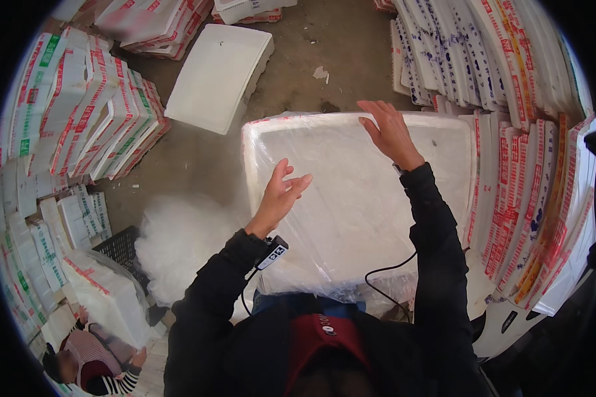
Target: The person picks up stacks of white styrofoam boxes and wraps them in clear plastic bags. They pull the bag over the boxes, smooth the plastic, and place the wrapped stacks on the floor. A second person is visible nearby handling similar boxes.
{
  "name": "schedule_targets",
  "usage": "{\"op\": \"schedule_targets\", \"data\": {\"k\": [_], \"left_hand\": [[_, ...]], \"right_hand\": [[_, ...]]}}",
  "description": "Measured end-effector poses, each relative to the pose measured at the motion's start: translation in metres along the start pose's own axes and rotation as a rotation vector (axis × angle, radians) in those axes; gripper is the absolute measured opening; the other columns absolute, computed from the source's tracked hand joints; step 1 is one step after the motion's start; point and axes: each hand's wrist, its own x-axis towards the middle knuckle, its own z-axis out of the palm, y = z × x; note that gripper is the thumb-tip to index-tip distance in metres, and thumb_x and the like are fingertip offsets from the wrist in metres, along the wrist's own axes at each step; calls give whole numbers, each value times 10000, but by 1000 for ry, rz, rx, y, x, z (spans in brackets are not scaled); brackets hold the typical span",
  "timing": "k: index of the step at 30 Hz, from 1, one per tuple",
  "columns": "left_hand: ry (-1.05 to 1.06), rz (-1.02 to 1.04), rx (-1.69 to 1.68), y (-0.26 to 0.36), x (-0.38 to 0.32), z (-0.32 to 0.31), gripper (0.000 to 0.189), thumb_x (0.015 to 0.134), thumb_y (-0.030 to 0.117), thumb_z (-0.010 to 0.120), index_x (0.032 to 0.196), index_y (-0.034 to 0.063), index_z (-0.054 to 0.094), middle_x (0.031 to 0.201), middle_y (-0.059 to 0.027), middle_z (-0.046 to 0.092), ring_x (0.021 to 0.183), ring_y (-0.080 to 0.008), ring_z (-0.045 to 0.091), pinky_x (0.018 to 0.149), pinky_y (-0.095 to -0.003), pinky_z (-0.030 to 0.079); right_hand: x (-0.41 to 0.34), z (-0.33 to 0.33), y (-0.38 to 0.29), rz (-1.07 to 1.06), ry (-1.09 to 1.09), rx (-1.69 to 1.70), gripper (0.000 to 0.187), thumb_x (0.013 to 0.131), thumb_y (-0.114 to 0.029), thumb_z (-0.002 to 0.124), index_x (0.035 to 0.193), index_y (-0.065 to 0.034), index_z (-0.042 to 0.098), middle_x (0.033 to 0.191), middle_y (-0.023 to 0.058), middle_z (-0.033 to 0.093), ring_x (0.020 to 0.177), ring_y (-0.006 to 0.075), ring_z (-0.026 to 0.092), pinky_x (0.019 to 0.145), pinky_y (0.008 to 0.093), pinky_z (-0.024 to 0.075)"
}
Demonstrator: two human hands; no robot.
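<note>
In front of me is a large white foam box or lid (347, 198) with a raised rim, standing on a stack whose lower parts are mostly hidden. Clear plastic film (305, 248) lies wrinkled along its left side and bunches at the near edge. My left hand (280, 196) is over the left part of the foam surface, fingers apart and holding nothing. Above the far rim, toward the right, is my right hand (390, 131), also with spread fingers and nothing in it. Whether it touches the rim, I cannot tell.
Tall stacks of taped foam boxes stand left (79, 109) and right (516, 198). One white foam box (218, 74) rests on the floor ahead. A pile of clear plastic film (179, 248) and a black crate (119, 248) are left. At lower left, another person (97, 355) holds a foam box (109, 297).
</note>
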Motion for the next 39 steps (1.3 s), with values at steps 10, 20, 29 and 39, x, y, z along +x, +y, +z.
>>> {"op": "schedule_targets", "data": {"k": [10,20,29,39], "left_hand": [[198,42,-154,-32,47,30,146,912,201,540,903,56,554,876,13,572,853,-51,504,741,-261,425],[176,184,-710,-7,-4,20,194,975,249,438,846,110,481,795,22,509,738,-90,482,685,-258,420],[179,138,-511,9,-10,7,225,966,263,500,796,119,469,692,68,410,606,-23,365,508,-194,304],[186,310,-380,13,-29,-4,211,975,205,482,790,104,482,661,71,409,546,-14,332,478,-198,256]], "right_hand": [[50,58,8,49,-492,31,451,838,-280,604,1252,-125,519,1187,113,596,1130,316,524,900,498,383],[59,83,-27,-174,-372,55,381,757,-189,694,1115,-111,591,1137,99,585,1120,286,501,923,420,386],[46,71,-40,-351,-84,154,287,711,-132,733,968,-61,626,1051,93,583,1026,299,531,850,400,435],[37,86,-66,-469,143,93,53,763,-48,586,805,-61,556,858,56,532,841,232,504,714,343,382]]}}
